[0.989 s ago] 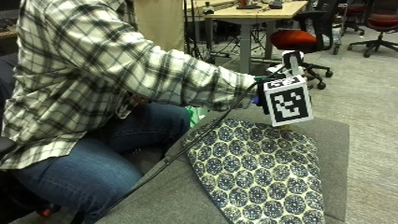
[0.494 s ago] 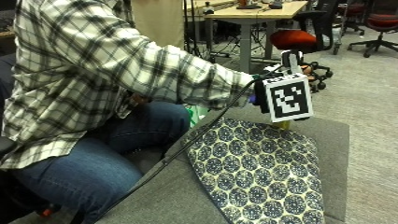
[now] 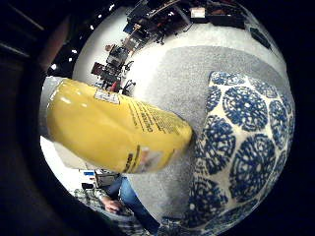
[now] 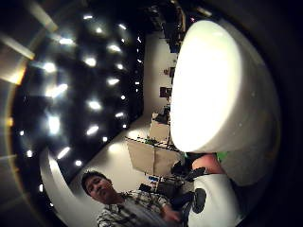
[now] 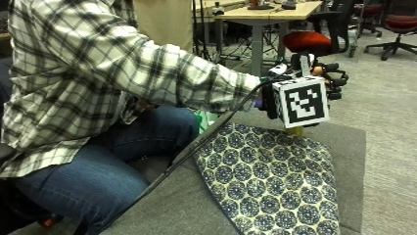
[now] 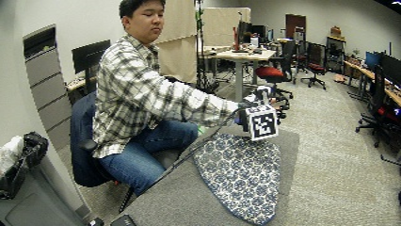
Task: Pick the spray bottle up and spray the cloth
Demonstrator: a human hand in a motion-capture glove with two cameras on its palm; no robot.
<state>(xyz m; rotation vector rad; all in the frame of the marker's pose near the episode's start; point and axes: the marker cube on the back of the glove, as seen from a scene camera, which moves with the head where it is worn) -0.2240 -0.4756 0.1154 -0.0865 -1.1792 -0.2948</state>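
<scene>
An open-plan office or lab: rolling office chairs (image 6: 274,75) stand on grey carpet (image 6: 332,141), desks with monitors (image 6: 242,29) fill the upper middle of the wide outside view, a filing cabinet (image 6: 44,66) lines the left wall, and a red-seated chair (image 5: 306,41) sits upper right

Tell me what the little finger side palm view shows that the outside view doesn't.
Only the little finger side palm view shows the spray bottle's yellow body with its label, close to the palm and above the gray table. Only the outside view shows the gloved right hand raised over the table, the plaid sleeve and the person's jeans. Both show the blue-patterned cloth lying flat on the gray table.
</scene>
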